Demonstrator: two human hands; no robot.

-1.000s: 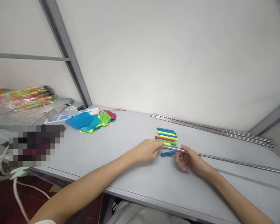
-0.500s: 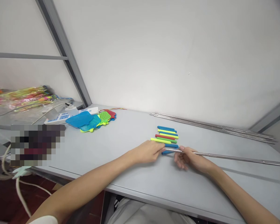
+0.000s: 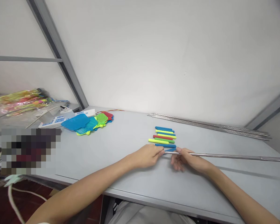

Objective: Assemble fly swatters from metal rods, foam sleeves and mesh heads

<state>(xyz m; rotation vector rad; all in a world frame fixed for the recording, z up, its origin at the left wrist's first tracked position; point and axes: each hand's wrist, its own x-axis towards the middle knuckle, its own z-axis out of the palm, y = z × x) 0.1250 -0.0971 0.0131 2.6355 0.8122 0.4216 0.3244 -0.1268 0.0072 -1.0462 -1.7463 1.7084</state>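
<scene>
**Slim rod (image 3: 233,156) held above the table, just in front of the coloured tubes (image 3: 163,137)**

Behind the tubes, a pale wall (image 3: 135,62); all round them, a grey table (image 3: 121,140), ending toward the body at a straight front edge; most room for moving on their left, as far as the mesh panels (image 3: 76,121); behind them and to the right, a rod bundle (image 3: 210,125), likely to limit swinging that way.

Running right from just in front of the tubes and out of view, the rod: probably light, stiff, smooth, a little slippery, hardly fragile; likely to swing if held at one end, so best gripped at two spaced points.

Just in front of the tubes, left hand (image 3: 149,155) closed round the rod's near end; right hand (image 3: 190,160) lightly pinching farther along, remaining fingers loosely curled, blurred.
</scene>
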